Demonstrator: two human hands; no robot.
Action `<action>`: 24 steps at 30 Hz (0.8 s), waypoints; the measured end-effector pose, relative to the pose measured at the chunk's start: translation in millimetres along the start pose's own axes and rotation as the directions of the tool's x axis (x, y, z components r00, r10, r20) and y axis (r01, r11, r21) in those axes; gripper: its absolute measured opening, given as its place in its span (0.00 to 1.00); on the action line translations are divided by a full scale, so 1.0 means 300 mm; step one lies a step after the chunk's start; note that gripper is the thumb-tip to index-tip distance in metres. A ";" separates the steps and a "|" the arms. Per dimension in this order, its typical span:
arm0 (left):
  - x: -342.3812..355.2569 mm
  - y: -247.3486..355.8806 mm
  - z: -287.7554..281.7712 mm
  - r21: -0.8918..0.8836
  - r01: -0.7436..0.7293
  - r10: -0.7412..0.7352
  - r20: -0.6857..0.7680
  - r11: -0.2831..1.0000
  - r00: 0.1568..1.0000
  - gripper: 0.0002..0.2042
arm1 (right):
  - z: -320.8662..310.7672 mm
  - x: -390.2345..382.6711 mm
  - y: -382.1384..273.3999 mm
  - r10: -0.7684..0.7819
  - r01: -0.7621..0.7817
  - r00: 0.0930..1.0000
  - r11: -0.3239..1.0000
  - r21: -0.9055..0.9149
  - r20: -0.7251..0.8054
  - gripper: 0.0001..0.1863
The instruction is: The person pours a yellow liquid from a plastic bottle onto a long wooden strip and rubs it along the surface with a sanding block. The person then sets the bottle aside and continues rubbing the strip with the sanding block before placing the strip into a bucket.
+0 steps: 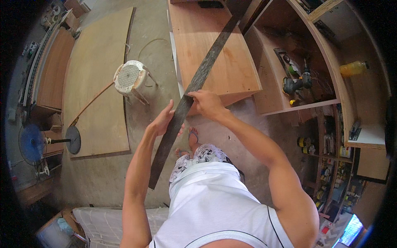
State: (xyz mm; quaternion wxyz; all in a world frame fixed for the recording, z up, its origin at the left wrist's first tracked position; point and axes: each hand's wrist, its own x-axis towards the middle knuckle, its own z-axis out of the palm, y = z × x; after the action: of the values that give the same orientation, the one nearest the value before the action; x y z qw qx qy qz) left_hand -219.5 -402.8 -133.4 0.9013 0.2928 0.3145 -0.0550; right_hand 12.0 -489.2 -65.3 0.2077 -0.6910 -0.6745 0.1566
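Note:
I hold a long dark grey, mottled strip (210, 61) that runs diagonally from near my left forearm, across the corner of a plywood box or panel (223, 74), to the top of the view. My left hand (164, 118) supports it from the left with thumb raised and fingertips curled round its far edge. Higher up, my right hand (204, 101) pinches the strip's edge near the box's front corner. The strip's far end lies near a dark opening at the top.
A large plywood sheet (95, 49) lies on the left, beside a white stool (128, 76) and a blue fan (31, 142). Open wooden shelving (343, 49) on the right holds a cordless drill (291, 86) and a yellow bottle (353, 69). My sandaled feet stand on the concrete floor (229, 165).

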 end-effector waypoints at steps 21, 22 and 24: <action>0.024 -0.054 0.040 0.002 -0.021 0.021 -0.148 1.000 0.989 0.47 | -0.439 0.442 0.591 0.244 -0.260 0.959 0.960 -0.105 -0.141 0.16; 0.019 -0.064 0.050 -0.023 -0.012 0.008 -0.173 1.000 0.985 0.47 | -0.416 0.468 0.605 0.206 -0.221 0.971 0.967 -0.131 -0.119 0.15; 0.003 -0.041 0.095 -0.003 -0.003 0.002 -0.207 1.000 0.978 0.47 | -0.373 0.517 0.638 0.136 -0.151 0.987 0.970 -0.193 -0.089 0.15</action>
State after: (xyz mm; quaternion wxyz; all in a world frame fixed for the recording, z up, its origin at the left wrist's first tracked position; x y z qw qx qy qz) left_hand -206.9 -428.8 -122.1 0.8643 0.2957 0.4062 -0.0226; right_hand 240.0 -343.9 -54.0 0.1508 -0.7608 -0.6266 0.0770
